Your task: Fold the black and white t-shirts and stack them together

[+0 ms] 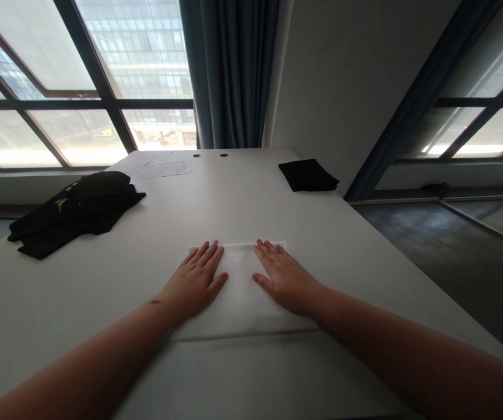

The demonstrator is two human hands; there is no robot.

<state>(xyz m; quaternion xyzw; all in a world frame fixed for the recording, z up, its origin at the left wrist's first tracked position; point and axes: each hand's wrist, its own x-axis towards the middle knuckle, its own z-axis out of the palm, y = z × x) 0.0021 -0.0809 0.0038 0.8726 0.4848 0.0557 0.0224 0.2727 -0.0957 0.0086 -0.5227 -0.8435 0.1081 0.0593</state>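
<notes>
A white folded cloth (242, 309) lies flat on the white table in front of me; its exact kind cannot be made out. My left hand (199, 277) rests palm down on its left part, fingers stretched toward the far edge. On the right part my right hand (284, 277) lies flat in the same way, thumb pointing inward. Both thumbs are apart, with a strip of white cloth showing between them. Neither hand grips anything. The forearms and hands cover the cloth's side edges in part.
On the white table (216, 204), a loosely heaped black garment (80, 204) lies at the left edge. A neatly folded black cloth (308, 175) sits at the far right. Printed papers (164, 169) lie at the far left, near two round holes. Windows and a dark curtain (231, 70) stand behind.
</notes>
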